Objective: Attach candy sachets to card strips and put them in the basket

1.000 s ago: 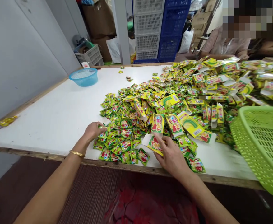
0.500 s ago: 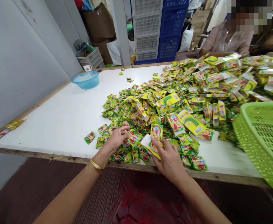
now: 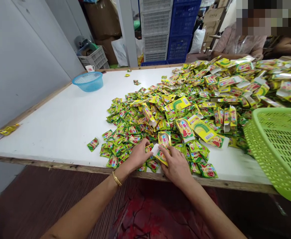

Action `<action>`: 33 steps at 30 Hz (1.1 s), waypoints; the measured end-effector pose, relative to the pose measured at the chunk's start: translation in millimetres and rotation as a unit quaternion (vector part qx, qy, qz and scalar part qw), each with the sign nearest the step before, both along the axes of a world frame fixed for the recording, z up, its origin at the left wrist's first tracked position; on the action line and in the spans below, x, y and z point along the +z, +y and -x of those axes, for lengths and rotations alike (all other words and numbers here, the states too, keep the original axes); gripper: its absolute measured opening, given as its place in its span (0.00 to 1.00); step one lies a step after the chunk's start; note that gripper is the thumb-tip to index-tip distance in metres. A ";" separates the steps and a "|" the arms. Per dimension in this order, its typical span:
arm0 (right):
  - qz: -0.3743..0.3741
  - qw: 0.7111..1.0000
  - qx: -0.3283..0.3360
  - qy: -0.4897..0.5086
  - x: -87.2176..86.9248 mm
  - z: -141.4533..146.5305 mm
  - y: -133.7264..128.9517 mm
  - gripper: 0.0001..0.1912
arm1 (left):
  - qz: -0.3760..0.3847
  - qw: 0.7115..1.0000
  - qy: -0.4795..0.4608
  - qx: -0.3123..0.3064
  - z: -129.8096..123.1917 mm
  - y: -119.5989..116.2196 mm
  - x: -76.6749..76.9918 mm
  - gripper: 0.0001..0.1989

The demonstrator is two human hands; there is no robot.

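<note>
My right hand [image 3: 176, 164] grips a small yellow and green carton [image 3: 161, 157], its white flap [image 3: 155, 149] standing open toward the left. My left hand [image 3: 138, 153] is right at that open end, thumb and fingers pinched on a small green candy packet [image 3: 148, 148] that is partly hidden by them. Under and around both hands lies a heap of similar green packets [image 3: 133, 129] with watermelon pictures. Just beyond the held carton, another small carton [image 3: 164, 138] rests on the heap. More flat yellow cartons [image 3: 185, 128] lie to its right.
A lime-green basket [image 3: 262, 146] stands at the table's right edge. A blue basket [image 3: 88, 83] sits at the far left of the white table [image 3: 61, 122]. A large pile of cartons [image 3: 235, 79] covers the back right, where another person [image 3: 237, 41] sits. Stacked crates [image 3: 155, 30] stand behind.
My left hand has moved right, from over the packets to the open end of the carton. My right hand still holds the carton. The view has shifted slightly.
</note>
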State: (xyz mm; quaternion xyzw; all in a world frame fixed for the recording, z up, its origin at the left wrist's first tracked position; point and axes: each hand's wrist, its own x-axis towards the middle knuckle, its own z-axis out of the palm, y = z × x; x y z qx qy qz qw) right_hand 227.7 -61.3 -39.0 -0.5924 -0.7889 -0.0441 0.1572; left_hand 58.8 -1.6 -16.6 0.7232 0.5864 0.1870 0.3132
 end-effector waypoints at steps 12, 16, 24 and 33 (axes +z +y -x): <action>-0.033 0.999 0.009 0.020 -0.6 0.2 -1.6 0.27 | -0.058 0.962 -0.227 0.142 -17.2 0.5 12.0 0.11; -0.066 0.997 -0.024 0.020 -2.8 -1.3 -2.3 0.28 | -0.098 0.962 -0.213 0.139 -37.8 -13.0 0.9 0.09; -0.065 0.998 0.003 0.004 -0.2 0.0 -5.7 0.33 | 0.066 0.988 -0.131 -0.051 -13.6 9.5 25.6 0.10; -0.109 0.993 0.041 -0.003 0.7 -2.4 -7.7 0.32 | 0.036 0.980 -0.098 -0.171 -21.6 7.9 36.3 0.11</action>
